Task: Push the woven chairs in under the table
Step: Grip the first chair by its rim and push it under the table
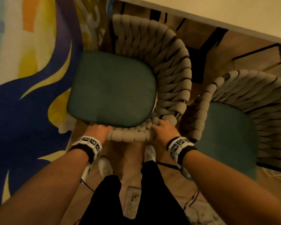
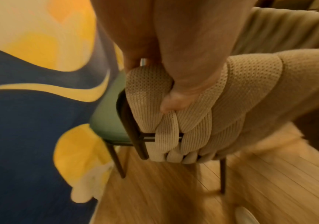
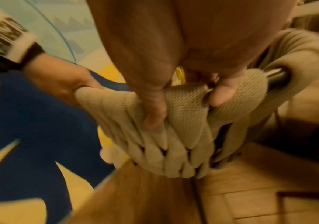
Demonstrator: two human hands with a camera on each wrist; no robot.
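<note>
- Head view is showing both hands gripping the woven back of the near chair, which is standing half on the rug, turned sideways to the table.
- left hand is curling its fingers over the rope weave, thumb pressing in.
- right hand is clamping the weave too, fingers digging between straps.
- second chair is sitting just beside it, on the right.

Left hand, right hand: both curled, gripping.

2 woven chairs, green seats
</note>
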